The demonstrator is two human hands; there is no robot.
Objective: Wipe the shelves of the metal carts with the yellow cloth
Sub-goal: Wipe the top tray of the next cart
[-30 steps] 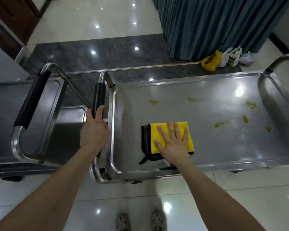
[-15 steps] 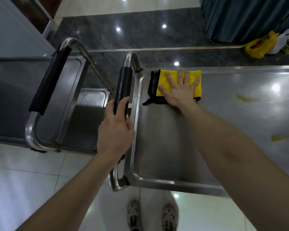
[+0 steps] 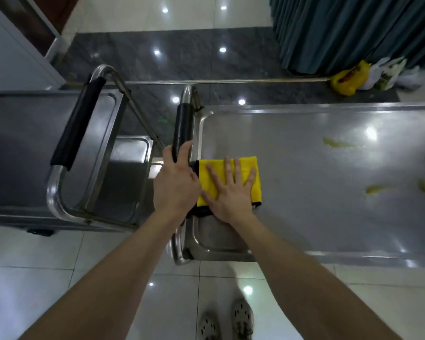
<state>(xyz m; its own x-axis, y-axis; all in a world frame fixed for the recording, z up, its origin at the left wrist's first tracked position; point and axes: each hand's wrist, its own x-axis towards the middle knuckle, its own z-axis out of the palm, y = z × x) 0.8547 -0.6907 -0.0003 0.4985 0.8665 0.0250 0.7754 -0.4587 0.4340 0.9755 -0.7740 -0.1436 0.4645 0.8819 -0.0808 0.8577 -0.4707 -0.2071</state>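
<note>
While the right hand (image 3: 231,192) lay flat on the folded yellow cloth with black edging (image 3: 245,165), its fingers were straight and spread, palm down, pressing rather than pinching. Cloth position: left end of the shallow stainless-steel top shelf (image 3: 329,217) of the right-hand metal cart, hard against the raised left rim, roughly midway between the near and far edges. A dark fold of the cloth showed under the wrist.

Left hand (image 3: 174,182): fingers curled round the near end of the black foam-sleeved tubular push handle (image 3: 182,128) of the same cart, gripping it. The two hands were just beside each other, nearly touching.

Several yellowish smears (image 3: 339,143) sat on the right part of the shelf, well apart from the cloth.

A second stainless-steel cart (image 3: 22,155) stood to the left, its own black-sleeved handle (image 3: 79,121) tilted across the view, a lower shelf visible beneath.

Background: glossy pale tiled floor (image 3: 35,278), a dark teal pleated curtain (image 3: 341,33), a yellow plastic bag (image 3: 349,79) beside white bags at its foot. Pale perforated clogs (image 3: 242,320) showed at the bottom edge.
</note>
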